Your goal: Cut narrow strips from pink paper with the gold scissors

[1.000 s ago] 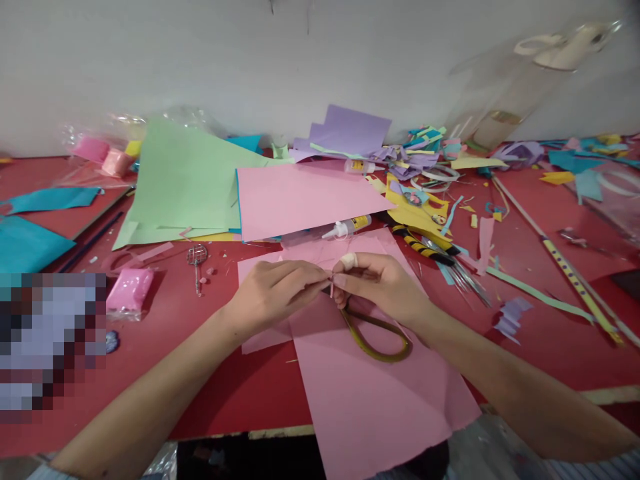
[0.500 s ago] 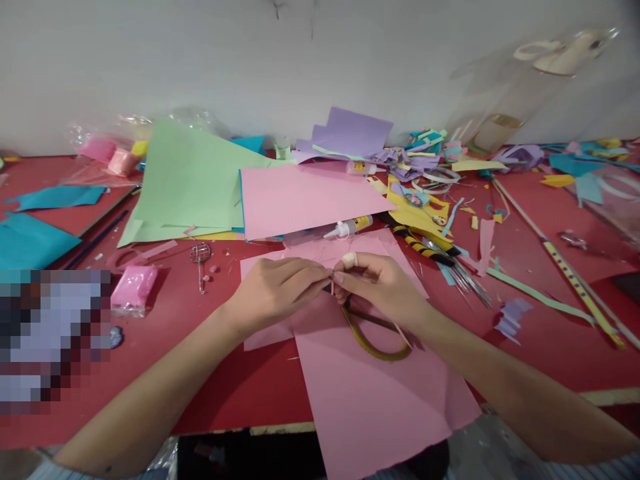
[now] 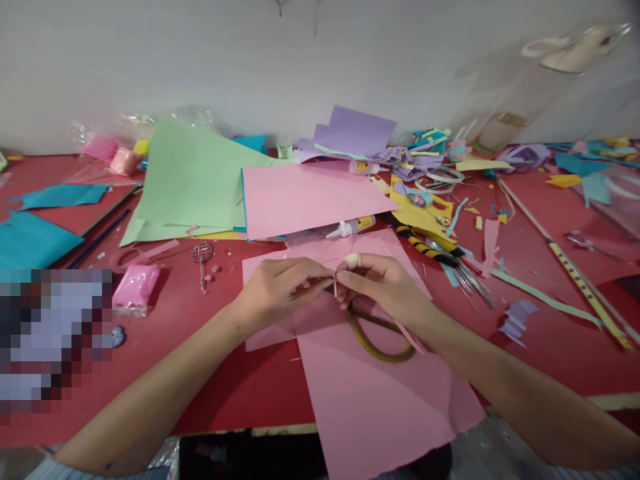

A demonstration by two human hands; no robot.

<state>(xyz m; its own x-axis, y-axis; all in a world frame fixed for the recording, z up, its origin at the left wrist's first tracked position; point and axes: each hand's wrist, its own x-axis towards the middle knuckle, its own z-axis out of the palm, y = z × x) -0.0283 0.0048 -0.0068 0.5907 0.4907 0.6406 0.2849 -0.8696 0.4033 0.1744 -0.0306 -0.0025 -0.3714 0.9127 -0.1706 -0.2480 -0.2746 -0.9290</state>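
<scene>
Here, the left hand (image 3: 280, 290) and right hand (image 3: 383, 287) meet fingertip to fingertip, both pinched closed on a small pink paper strip (image 3: 335, 285) above a pink sheet (image 3: 380, 400).

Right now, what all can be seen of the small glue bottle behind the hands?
The glue bottle is small and slim, seemingly clear plastic, with a white pointed nozzle at its left end and a yellow-and-black label toward the right. It lies on its side, slightly slanted, right along the near edge of a large pink sheet. No hand touches it; the right hand, pinching a pink strip, is nearest, just in front.
</scene>
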